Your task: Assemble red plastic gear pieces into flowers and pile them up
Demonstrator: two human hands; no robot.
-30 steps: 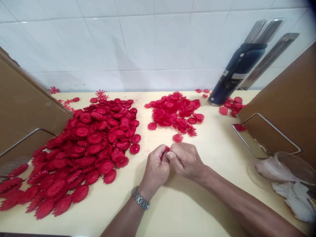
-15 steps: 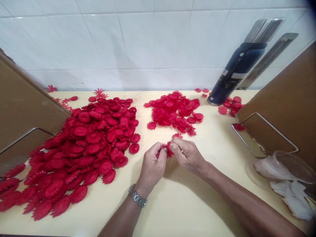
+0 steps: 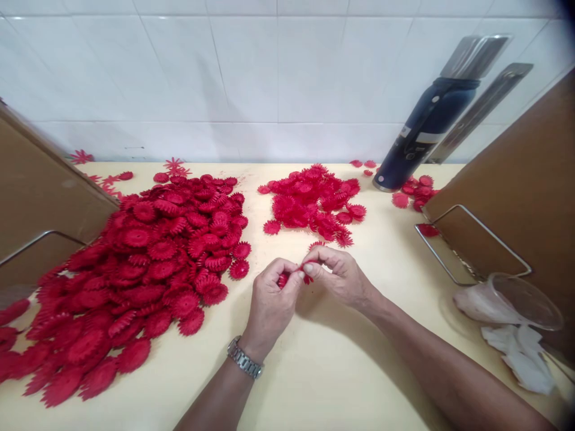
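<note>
Between my hands is a small red flower-shaped piece, mostly covered by fingers. My left hand, with a metal watch on its wrist, pinches it from the left; some red also shows inside the curled fingers. From the right, thumb and forefinger of my right hand close on the same piece. One loose red flower piece lies just beyond my right fingers. Left of my hands spreads a large heap of red flower pieces, layered and round with toothed rims. A smaller heap lies ahead.
Cardboard panels stand at the left and right. A dark blue flask stands near the tiled wall. At right are a wire bracket, a clear plastic tub and crumpled white tissue. More red pieces lie beside the flask.
My right hand has loosened from a tight fist-like grip into a fingertip pinch, showing more of its fingers. My left hand keeps its hold. The whole view has shifted slightly.
</note>
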